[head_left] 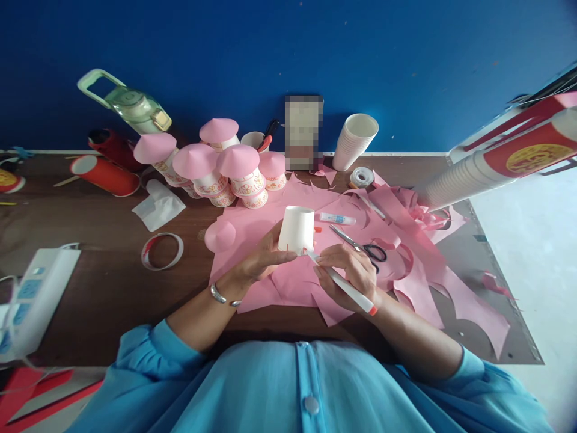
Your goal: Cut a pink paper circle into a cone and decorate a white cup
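My left hand [267, 252] grips a white paper cup [296, 228], turned upside down, from its left side. Small red marks show near the cup's rim at the bottom. In my right hand [354, 270] is a white marker pen [346, 288] with a red end, its tip at the cup's rim. Beneath both hands lie sheets of pink paper [283, 294]. Scissors [356, 240] with black handles and a glue stick [337, 219] rest on the paper just beyond my right hand. A pink paper cone [220, 236] sits to the left of the cup.
Several decorated cups with pink cone roofs [238, 162] stand at the back. Stacked white cups [355, 141], a phone [303, 132] and a tape roll [361, 177] are along the wall. Left are a tape ring [162, 251], power strip [40, 300] and green bottle [130, 108]. Pink scraps [424, 288] spread right.
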